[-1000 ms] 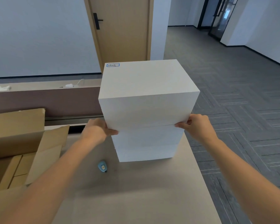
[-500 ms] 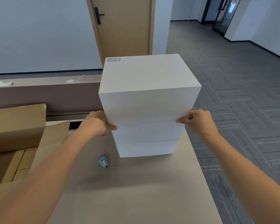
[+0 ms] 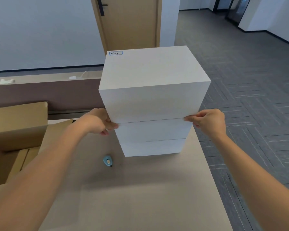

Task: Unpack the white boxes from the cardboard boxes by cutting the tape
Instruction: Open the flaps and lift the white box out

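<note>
Beige table (image 3: 140, 197), grey office floor (image 3: 249, 80) to the right. Stack of white boxes (image 3: 151, 139) stands on the table's far right part. Top white box (image 3: 153, 84) has a blue-edged label (image 3: 115, 53) at its far left corner. Left hand (image 3: 97, 121) grips its lower left edge, right hand (image 3: 208, 121) pinches its lower right edge, fingers curled at the seam. Blue cutter (image 3: 108, 161) lies just near-left of the stack. Open cardboard box (image 3: 18, 124) at left.
</note>
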Demonstrator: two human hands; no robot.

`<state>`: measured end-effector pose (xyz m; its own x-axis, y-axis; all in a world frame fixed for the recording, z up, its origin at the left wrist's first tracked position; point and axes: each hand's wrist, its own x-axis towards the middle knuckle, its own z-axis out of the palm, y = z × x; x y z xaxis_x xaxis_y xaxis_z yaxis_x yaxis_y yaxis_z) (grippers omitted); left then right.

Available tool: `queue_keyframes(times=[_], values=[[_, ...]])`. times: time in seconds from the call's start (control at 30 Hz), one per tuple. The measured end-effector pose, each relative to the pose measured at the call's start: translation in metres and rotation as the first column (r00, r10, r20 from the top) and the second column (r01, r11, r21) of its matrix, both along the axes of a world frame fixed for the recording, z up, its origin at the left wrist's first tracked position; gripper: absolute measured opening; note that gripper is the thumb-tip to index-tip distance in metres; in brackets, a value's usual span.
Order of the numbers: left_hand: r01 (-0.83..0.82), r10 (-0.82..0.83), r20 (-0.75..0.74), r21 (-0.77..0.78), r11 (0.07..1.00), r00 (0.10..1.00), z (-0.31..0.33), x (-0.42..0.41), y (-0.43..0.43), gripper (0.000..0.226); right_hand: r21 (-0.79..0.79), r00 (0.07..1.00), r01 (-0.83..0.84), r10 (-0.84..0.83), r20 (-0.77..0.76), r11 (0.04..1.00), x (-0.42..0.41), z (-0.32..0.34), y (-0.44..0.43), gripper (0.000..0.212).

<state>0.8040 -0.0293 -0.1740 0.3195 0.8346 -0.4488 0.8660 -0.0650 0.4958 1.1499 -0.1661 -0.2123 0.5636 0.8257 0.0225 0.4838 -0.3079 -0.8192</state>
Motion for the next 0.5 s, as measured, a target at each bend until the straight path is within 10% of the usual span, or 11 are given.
queue_keyframes(times=[0.17,0.3,0.5], values=[[-0.080,0.081,-0.040,0.009,0.997,0.996,-0.019,-0.004,-0.003,0.034,0.100,0.999,0.016,-0.020,0.045,0.995,-0.003,-0.030,-0.009,0.028],[0.044,-0.046,-0.268,-0.012,0.999,0.962,-0.076,0.002,-0.018,0.039,-0.331,0.986,-0.107,0.142,0.086,0.938,0.004,-0.085,-0.008,0.057],[-0.198,0.194,0.049,0.093,0.976,0.980,-0.119,0.018,-0.039,0.013,-0.374,0.986,-0.109,0.149,0.079,0.921,-0.009,-0.125,0.000,0.029]])
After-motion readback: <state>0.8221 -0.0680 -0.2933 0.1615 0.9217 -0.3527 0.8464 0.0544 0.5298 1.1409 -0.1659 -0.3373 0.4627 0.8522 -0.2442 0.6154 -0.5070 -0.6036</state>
